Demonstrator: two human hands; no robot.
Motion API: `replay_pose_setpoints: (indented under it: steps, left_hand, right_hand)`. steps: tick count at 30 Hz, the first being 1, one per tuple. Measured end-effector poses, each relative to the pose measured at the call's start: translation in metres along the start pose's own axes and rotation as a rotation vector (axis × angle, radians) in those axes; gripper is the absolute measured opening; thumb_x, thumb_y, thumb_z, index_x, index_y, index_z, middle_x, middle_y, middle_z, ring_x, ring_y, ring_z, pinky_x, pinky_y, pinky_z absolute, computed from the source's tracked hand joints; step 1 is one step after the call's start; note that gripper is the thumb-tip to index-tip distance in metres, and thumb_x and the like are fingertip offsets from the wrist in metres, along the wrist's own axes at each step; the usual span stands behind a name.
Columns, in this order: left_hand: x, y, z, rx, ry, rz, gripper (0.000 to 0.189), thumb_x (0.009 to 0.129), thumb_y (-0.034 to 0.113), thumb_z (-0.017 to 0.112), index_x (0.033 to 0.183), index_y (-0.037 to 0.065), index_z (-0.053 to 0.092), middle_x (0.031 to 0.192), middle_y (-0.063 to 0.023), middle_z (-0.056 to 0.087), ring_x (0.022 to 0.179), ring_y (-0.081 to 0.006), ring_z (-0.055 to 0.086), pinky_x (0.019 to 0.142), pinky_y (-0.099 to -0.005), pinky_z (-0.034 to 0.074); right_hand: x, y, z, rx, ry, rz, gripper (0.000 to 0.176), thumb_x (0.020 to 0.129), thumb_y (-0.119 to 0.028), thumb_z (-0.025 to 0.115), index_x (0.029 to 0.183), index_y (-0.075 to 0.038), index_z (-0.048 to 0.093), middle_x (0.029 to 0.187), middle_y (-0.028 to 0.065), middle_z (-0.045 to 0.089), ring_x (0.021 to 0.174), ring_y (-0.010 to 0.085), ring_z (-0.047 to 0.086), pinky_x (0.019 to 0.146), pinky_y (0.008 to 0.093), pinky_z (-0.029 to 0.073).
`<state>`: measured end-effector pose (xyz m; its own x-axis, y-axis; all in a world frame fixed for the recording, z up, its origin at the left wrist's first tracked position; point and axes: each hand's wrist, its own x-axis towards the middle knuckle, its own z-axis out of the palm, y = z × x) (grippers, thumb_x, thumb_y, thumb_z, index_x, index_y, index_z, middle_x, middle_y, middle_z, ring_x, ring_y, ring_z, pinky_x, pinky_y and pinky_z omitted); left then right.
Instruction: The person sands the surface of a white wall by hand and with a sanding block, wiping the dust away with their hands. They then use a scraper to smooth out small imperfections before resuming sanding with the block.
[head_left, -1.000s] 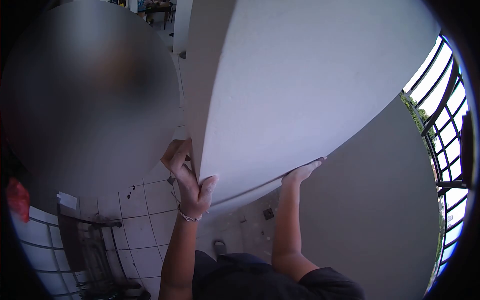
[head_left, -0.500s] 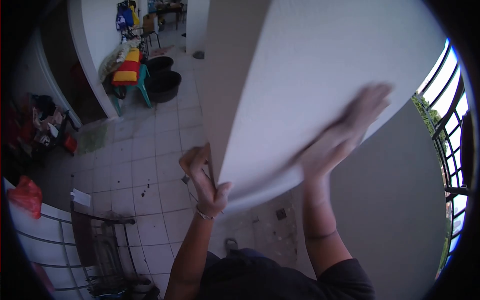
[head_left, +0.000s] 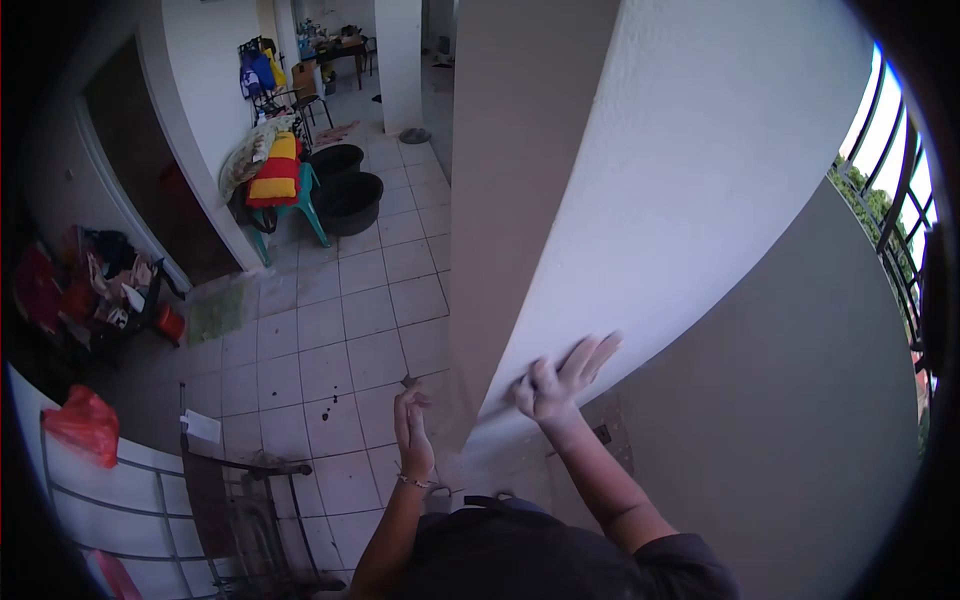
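A white pillar (head_left: 650, 190) with a sharp vertical corner rises close in front of me. My right hand (head_left: 565, 380) lies against its pale face, low down near the corner, with fingers stretched out and somewhat spread. The hand's palm side is hidden against the surface, and its fingers look whitish, as if dusty. To the left of the corner, my left hand (head_left: 413, 430) is raised over the floor, apart from the pillar. Its fingers are loosely bent upward, with nothing showing in them, and a bracelet (head_left: 415, 482) circles the wrist.
Light tiles (head_left: 375, 305) cover the floor. A metal frame (head_left: 250, 500) and a red plastic bag (head_left: 82, 425) are at lower left. Farther back are a green stool (head_left: 312, 215) with a cushion (head_left: 275, 175) and black tubs (head_left: 350, 205). A grey wall (head_left: 770, 420) and window bars (head_left: 905, 200) flank the right.
My right hand has slid down the pillar's face toward the corner. My left hand has come off the pillar's edge and lowered. The view has shifted, showing more of the room.
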<state>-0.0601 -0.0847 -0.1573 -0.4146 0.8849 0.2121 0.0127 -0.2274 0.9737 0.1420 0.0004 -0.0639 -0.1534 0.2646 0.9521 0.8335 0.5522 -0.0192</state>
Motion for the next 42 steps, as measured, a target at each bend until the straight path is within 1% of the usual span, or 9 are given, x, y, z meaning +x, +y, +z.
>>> replay_pose_setpoints:
  steps: [4,12,20,26,29,34,35,40,42]
  left_hand:
    - [0.041,0.032,0.007,-0.038,-0.043,0.142,0.032,0.104,0.021,0.036,0.120,0.001,0.055,0.098,-0.0075,0.055,0.091,-0.0147,0.053,0.086,-0.0305,0.039]
    - [0.050,0.090,0.034,-0.023,-0.100,0.546,0.025,0.101,0.019,0.036,0.107,0.001,0.052,0.096,-0.0107,0.054,0.086,-0.0173,0.050,0.077,-0.0318,0.039]
    - [0.011,0.077,0.017,-0.130,-0.188,0.682,0.017,0.100,0.020,0.038,0.097,0.003,0.040,0.094,-0.0164,0.050,0.078,-0.0198,0.046,0.072,-0.0333,0.040]
    - [0.053,0.106,0.007,-0.204,-0.022,0.716,0.018,0.100,0.022,0.038,0.098,0.004,0.039,0.092,-0.0134,0.046,0.078,-0.0211,0.047,0.072,-0.0359,0.043]
    - [0.060,0.102,0.002,-0.244,0.000,0.698,0.024,0.102,0.029,0.037,0.100,0.005,0.039,0.092,-0.0117,0.044,0.079,-0.0215,0.048,0.072,-0.0371,0.044]
    - [0.052,0.088,0.001,-0.242,-0.085,0.559,0.029,0.104,0.034,0.036,0.100,0.006,0.039,0.092,-0.0112,0.043,0.080,-0.0209,0.048,0.075,-0.0376,0.044]
    - [0.051,0.084,0.001,-0.202,-0.107,0.568,0.029,0.104,0.034,0.036,0.101,0.005,0.039,0.093,-0.0113,0.043,0.082,-0.0212,0.048,0.076,-0.0377,0.044]
    - [0.055,0.098,0.010,0.050,-0.203,0.829,0.028,0.103,0.030,0.038,0.105,0.003,0.042,0.100,-0.0123,0.044,0.091,-0.0235,0.047,0.085,-0.0397,0.045]
    - [0.069,0.125,0.015,0.236,-0.135,1.212,0.027,0.101,0.024,0.040,0.112,0.001,0.048,0.103,-0.0132,0.050,0.103,-0.0272,0.050,0.093,-0.0411,0.044]
  right_hand:
    - [0.145,-0.035,-0.036,-0.034,0.068,0.071,0.058,0.101,-0.058,0.024,0.137,-0.024,0.056,0.155,0.0349,0.020,0.141,0.0623,0.010,0.109,0.0740,0.003]
    - [-0.074,-0.058,0.045,-0.053,0.092,-0.050,0.035,0.094,-0.052,0.052,0.129,-0.051,0.053,0.142,0.0099,0.046,0.144,0.0548,0.010,0.102,0.0847,0.000]
    - [0.048,-0.082,-0.001,0.036,0.039,0.160,0.025,0.094,-0.036,0.060,0.118,-0.030,0.059,0.150,0.0330,0.027,0.136,0.0699,0.004,0.098,0.0854,0.001]
    - [0.194,-0.092,-0.038,-0.022,0.089,0.241,0.070,0.099,-0.062,0.019,0.150,-0.019,0.040,0.161,0.0227,0.017,0.145,0.0557,-0.001,0.099,0.0822,-0.003]
    - [0.212,-0.077,-0.044,-0.126,0.126,0.063,0.080,0.098,-0.064,0.021,0.154,-0.006,0.023,0.160,0.0286,0.009,0.145,0.0536,0.000,0.108,0.0729,0.001]
    - [0.077,-0.089,-0.006,-0.097,-0.036,0.120,0.073,0.100,-0.056,0.032,0.152,-0.005,0.025,0.159,0.0306,0.001,0.140,0.0628,0.008,0.107,0.0775,0.008]
    - [0.036,-0.094,0.003,0.047,0.018,0.181,0.036,0.093,-0.041,0.055,0.119,-0.017,0.053,0.122,0.0258,0.052,0.134,0.0655,0.022,0.103,0.0828,0.008]
    - [-0.110,-0.102,0.002,0.076,-0.493,0.369,0.050,0.087,-0.019,0.064,0.134,-0.022,0.049,0.141,0.0223,0.041,0.139,0.0608,0.016,0.109,0.0765,0.012]
    - [-0.136,-0.099,-0.021,0.177,-0.616,0.567,0.060,0.087,-0.017,0.063,0.143,-0.019,0.043,0.148,0.0212,0.036,0.142,0.0558,0.017,0.114,0.0683,0.014]
